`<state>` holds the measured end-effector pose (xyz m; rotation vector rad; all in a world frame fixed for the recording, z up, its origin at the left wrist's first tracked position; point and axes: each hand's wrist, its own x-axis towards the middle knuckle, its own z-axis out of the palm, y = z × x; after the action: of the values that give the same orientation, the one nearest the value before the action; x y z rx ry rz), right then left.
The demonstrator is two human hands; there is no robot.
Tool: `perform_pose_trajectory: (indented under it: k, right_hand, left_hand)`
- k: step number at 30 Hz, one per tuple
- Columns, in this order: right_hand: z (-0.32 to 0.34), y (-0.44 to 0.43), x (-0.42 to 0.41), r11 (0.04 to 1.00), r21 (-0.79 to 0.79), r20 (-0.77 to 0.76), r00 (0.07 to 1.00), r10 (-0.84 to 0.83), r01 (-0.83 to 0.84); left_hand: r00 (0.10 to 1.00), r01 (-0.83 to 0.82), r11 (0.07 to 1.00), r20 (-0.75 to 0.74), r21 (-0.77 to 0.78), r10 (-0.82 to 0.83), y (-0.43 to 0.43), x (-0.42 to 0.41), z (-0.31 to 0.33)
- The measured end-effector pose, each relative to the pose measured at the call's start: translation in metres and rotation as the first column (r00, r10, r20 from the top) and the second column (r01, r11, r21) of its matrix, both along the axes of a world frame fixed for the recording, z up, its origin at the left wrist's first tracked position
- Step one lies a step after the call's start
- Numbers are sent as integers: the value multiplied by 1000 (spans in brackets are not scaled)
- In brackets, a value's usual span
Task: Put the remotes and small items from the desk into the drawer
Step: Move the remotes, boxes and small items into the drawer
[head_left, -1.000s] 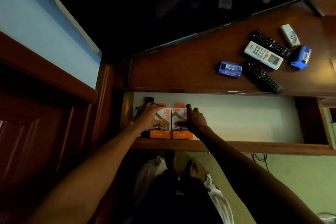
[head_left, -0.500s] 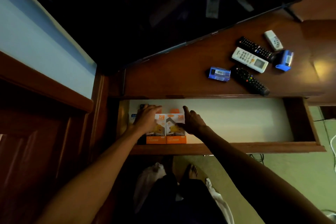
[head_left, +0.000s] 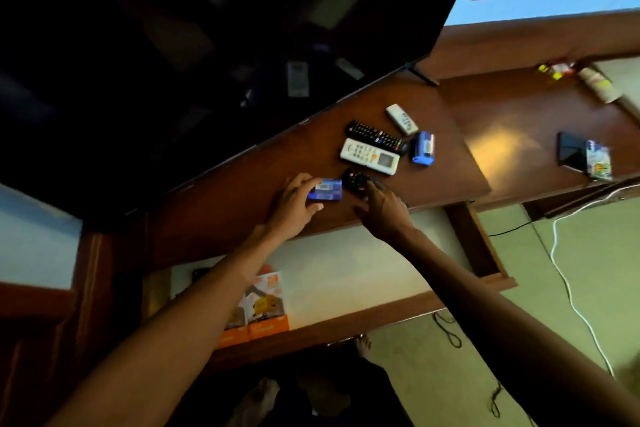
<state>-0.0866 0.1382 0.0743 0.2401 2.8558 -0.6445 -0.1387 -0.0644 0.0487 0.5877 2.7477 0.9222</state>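
Observation:
On the wooden desk (head_left: 221, 204), my left hand (head_left: 294, 203) closes around a small blue box (head_left: 325, 190). Beside it my right hand (head_left: 382, 206) covers the near end of a black remote (head_left: 355, 180), fingers on it. Farther back lie a white remote with a screen (head_left: 369, 156), a long black remote (head_left: 375, 137), a small white remote (head_left: 401, 119) and a second blue box (head_left: 423, 148). The open drawer (head_left: 346, 274) below holds two orange-and-white boxes (head_left: 266, 305) at its left end.
A dark TV screen (head_left: 207, 45) stands along the desk's back. On the desk's right part lie a black phone (head_left: 571, 151), a packet (head_left: 598, 159) and a white bottle (head_left: 599, 84). White and black cables (head_left: 568, 284) run over the green floor.
Both hands left the orange boxes in the drawer and moved up onto the desk. The left hand took the blue box and the right reached the black remote. The camera swung right.

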Motion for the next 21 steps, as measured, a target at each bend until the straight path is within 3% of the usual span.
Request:
perform_pose_trajectory:
  k: [6, 13, 17, 21]
  right_hand:
    - [-7, 56, -30, 982, -22, 5, 983, 186, -186]
    - [-33, 71, -55, 939, 20, 110, 934, 340, -344]
    - [-39, 72, -52, 927, -61, -21, 929, 371, -371]
    - [-36, 64, -39, 875, -140, -3, 884, 468, -464]
  left_hand:
    - [995, 72, 974, 87, -216, -54, 56, -28, -5]
    - [995, -66, 935, 53, -349, 90, 63, -20, -11]
    - [973, -175, 931, 86, -319, 212, 51, -1, -17]
    - [938, -279, 938, 151, -205, 312, 31, 19, -19]
